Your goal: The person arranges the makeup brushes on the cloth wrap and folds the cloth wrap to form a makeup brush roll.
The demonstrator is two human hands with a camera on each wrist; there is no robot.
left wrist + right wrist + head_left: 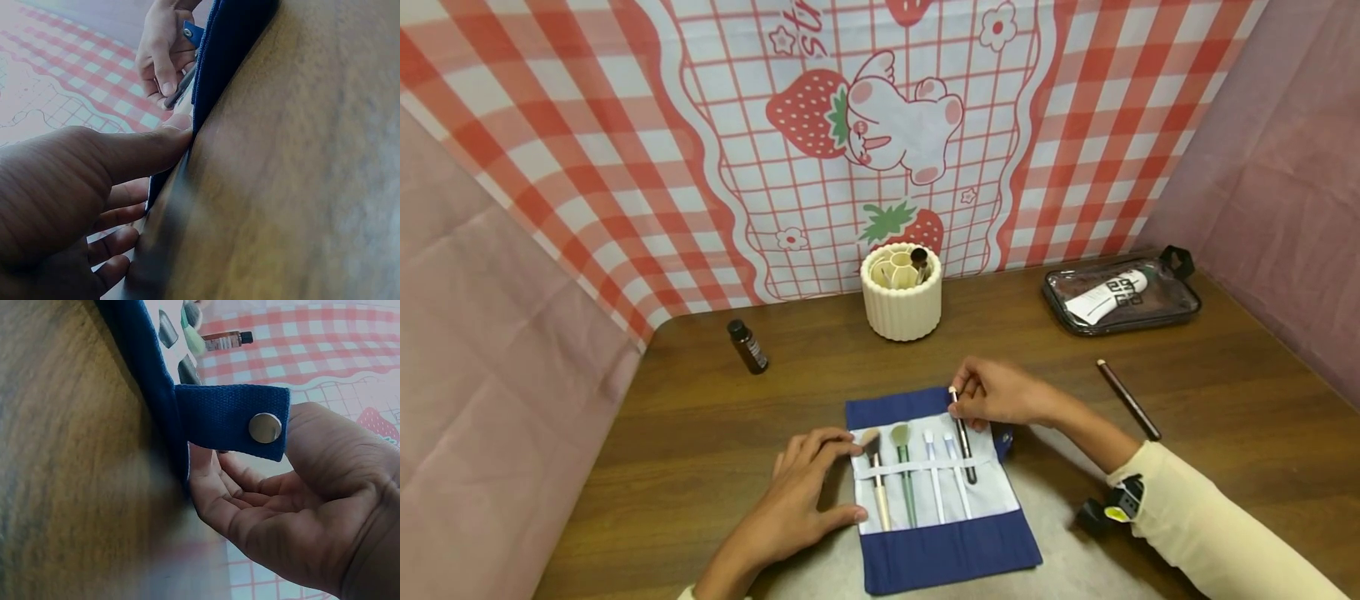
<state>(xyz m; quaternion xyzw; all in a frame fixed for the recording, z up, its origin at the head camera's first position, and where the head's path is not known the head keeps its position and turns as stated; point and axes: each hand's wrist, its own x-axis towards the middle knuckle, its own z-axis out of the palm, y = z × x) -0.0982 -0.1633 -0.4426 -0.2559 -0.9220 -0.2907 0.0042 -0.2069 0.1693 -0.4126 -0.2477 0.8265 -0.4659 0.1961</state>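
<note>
A blue and white fabric brush roll (951, 557) lies unfolded on the table in the head view. Under its white elastic strap sit a cream-handled brush (882, 500), a green brush (908, 492) and two pale slim brushes (934, 479). My right hand (1003, 396) pinches the upper end of a dark slim makeup brush (966, 446) at the right of this row; its lower part crosses the strap. My left hand (797, 496) rests at the roll's left edge, thumb and fingers spread. A blue snap tab (231, 422) hangs before my right hand in the right wrist view.
Behind the roll stands a cream ribbed holder (902, 312) with a dark-tipped brush (919, 262) in it. A small dark bottle (748, 347) is at left. To the right lie another dark slim stick (1127, 400) and a clear black-edged pouch (1165, 308) containing a white tube.
</note>
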